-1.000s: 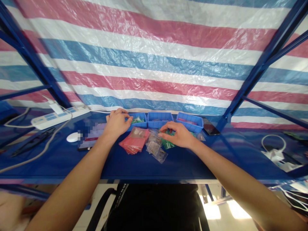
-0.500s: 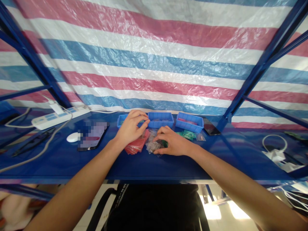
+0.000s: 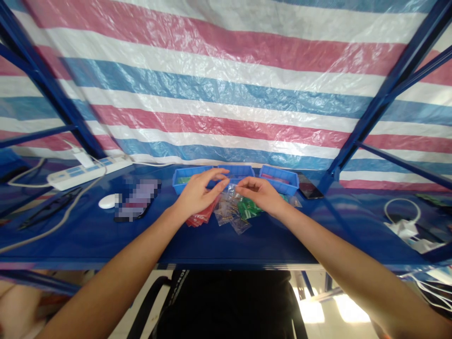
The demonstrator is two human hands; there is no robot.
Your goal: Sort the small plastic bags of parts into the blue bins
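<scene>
My left hand [image 3: 203,190] hovers over a stack of red packets [image 3: 201,217], fingers stretched forward and thumb apart, with nothing visible in it. To its right, my right hand [image 3: 260,192] is closed in a pinch, a small clear plastic bag [image 3: 231,189] showing at its fingertips; its contents are too small to tell. Below and between the hands lies a pile of clear bags [image 3: 226,211] with small metallic pieces inside. Green packets [image 3: 247,208] lie under my right hand, partly hidden by it.
Three blue bins stand behind the hands: a left bin [image 3: 180,187], a middle bin [image 3: 250,173] and a right bin [image 3: 291,188]. A dark phone [image 3: 310,186] lies at right. Leftward are another phone [image 3: 139,200], a white oval object [image 3: 108,201] and a power strip [image 3: 92,172].
My right hand has risen from the clear bags and moved back and slightly right, uncovering the bags and green packets. My left hand has shifted slightly right.
</scene>
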